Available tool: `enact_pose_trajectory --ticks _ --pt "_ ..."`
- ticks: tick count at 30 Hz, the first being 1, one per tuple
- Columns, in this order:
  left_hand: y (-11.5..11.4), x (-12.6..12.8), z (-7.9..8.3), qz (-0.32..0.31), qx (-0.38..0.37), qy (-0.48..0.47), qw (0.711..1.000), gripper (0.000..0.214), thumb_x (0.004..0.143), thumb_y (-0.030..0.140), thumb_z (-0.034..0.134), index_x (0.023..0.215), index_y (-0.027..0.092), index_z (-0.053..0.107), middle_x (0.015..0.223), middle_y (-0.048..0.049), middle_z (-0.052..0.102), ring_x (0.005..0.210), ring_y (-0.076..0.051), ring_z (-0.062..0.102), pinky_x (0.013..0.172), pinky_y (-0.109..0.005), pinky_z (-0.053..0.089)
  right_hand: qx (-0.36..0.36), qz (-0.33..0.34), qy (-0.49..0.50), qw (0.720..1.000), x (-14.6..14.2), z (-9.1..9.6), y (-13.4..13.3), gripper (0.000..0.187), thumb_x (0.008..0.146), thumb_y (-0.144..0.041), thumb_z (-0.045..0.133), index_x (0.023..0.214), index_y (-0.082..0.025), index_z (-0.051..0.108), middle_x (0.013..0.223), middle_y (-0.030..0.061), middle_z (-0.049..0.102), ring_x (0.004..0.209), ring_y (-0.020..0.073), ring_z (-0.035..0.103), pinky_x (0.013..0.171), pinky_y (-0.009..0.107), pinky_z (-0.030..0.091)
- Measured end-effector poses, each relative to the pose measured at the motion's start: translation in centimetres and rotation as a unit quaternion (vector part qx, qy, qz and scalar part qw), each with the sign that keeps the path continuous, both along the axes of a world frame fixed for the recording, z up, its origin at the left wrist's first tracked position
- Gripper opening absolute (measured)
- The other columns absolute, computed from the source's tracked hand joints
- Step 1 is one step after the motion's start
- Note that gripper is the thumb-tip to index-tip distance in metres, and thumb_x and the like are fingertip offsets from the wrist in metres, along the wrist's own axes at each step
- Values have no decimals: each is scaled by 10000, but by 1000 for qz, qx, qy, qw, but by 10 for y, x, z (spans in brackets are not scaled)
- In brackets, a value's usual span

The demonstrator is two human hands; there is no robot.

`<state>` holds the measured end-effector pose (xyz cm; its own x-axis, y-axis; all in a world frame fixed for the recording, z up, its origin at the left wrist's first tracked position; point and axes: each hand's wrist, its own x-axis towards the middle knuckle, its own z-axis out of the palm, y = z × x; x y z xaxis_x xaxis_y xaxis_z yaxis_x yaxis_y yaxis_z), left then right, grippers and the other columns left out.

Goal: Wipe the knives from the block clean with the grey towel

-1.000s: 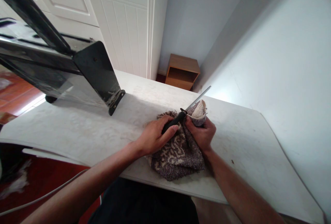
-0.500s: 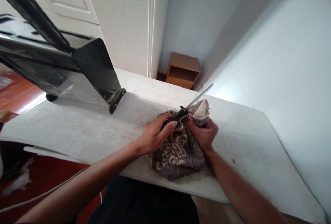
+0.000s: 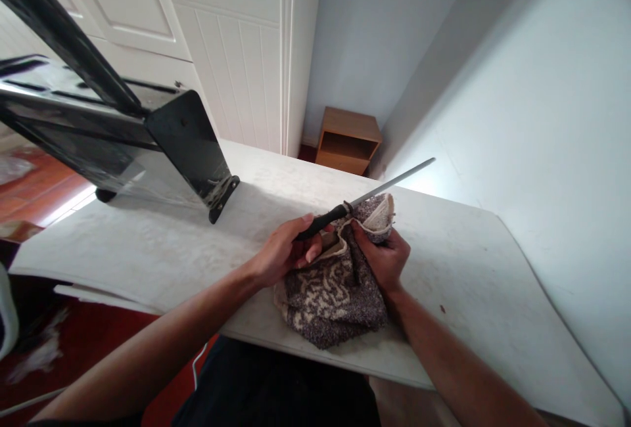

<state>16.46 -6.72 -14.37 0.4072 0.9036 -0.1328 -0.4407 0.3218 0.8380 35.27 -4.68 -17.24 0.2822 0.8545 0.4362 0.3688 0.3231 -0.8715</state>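
My left hand (image 3: 284, 253) is closed round the black handle of a sharpening steel (image 3: 389, 185). Its long grey rod points up and to the right, above the table. A grey-and-cream patterned towel (image 3: 331, 299) lies bunched on the white table (image 3: 162, 249) near the front edge. My right hand (image 3: 383, 257) pinches a folded-up part of this towel just under the rod's base, where the cream inner side shows. Both hands sit close together over the cloth.
A black metal frame (image 3: 187, 144) rests on the table's left half. Behind stand white cupboard doors (image 3: 236, 46) and a small wooden nightstand (image 3: 348, 138) on the floor. A pale wall (image 3: 532, 118) runs along the table's right side. A white cable (image 3: 29, 402) hangs at lower left.
The rod has slid further out of the towel fold, up and to the right, so more of it shows. My left hand has shifted slightly left with the handle.
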Motion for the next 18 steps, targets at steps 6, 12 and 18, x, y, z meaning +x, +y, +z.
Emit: enact_pose_trajectory --ticks 6,12,18 --pt "3 -4 1 -113 -83 -184 973 288 894 360 486 883 114 636 439 88 296 360 -65 205 370 -175 259 10 -37 18 999 0 1 0 340 690 -449 804 626 -150 656 562 -19 597 534 128 498 499 249 445" --pt "9 -5 -2 -154 -130 -215 955 293 917 315 432 865 126 649 420 104 214 347 -67 126 350 -166 265 30 -25 4 999 0 0 -2 327 700 -447 803 630 -162 657 584 -12 637 537 136 531 517 257 479" --pt "11 -6 -5 -205 -135 -208 947 347 952 336 367 863 142 640 397 108 194 321 -67 113 331 -163 239 64 -31 -41 997 1 -1 -2 327 708 -475 791 673 -171 674 622 4 672 535 150 571 524 267 501"
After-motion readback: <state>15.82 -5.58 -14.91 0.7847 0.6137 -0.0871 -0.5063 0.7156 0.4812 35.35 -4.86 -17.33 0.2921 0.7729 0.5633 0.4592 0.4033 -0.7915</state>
